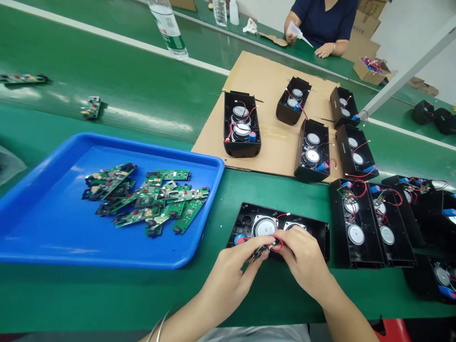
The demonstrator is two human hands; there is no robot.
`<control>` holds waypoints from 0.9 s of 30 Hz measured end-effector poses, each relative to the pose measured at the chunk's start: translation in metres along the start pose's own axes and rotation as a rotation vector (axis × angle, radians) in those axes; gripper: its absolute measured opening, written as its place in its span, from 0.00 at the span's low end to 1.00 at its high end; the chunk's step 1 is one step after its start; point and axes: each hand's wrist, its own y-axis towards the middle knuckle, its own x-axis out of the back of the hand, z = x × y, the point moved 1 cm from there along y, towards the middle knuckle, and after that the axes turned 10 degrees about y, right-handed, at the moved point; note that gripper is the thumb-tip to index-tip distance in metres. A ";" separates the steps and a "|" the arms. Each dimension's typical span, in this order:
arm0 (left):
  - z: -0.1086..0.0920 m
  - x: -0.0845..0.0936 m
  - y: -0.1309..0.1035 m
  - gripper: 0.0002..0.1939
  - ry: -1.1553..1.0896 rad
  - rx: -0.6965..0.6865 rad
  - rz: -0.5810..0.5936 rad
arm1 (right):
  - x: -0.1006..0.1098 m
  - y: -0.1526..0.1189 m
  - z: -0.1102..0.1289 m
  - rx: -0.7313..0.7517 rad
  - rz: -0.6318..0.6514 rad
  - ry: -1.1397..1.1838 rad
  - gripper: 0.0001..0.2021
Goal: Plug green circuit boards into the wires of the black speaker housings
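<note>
Directly in front of me lies a black speaker housing [322,232] with two round speakers [265,227] and a blue battery [240,238] at its left end. Over its near edge my left hand [238,263] pinches a small circuit board [258,253] between thumb and fingers. My right hand [302,254] is closed at the red wire [278,243] beside the board, fingertips close to the left hand's. Those fingertips partly hide the wire's end and the connector.
At left a blue tray [71,242] holds a heap of green circuit boards [153,194]. Several black speaker housings [242,149] stand on cardboard [270,142] and at right. A water bottle [169,31] stands behind the tray. Across the bench a person [324,21] holds a white squeeze bottle [297,32].
</note>
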 end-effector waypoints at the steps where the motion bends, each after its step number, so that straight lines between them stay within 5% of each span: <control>1: -0.001 0.000 0.000 0.12 0.009 -0.003 0.001 | 0.000 0.000 0.000 -0.001 0.013 -0.014 0.16; 7: -0.007 0.000 0.000 0.11 0.000 0.192 0.066 | 0.018 0.008 -0.009 -0.038 0.060 0.007 0.10; 14: -0.007 0.000 -0.005 0.10 0.027 0.310 0.018 | 0.020 0.026 -0.031 0.078 -0.038 -0.419 0.12; 19: -0.005 -0.004 -0.006 0.10 0.011 0.304 -0.060 | 0.032 0.005 -0.025 0.012 -0.124 -0.019 0.08; 23: -0.006 -0.008 -0.002 0.11 -0.043 0.367 -0.007 | 0.033 -0.018 -0.019 -0.029 -0.053 0.345 0.08; 27: -0.008 -0.010 0.003 0.11 -0.083 0.388 0.012 | 0.012 -0.022 -0.015 0.040 -0.024 0.182 0.12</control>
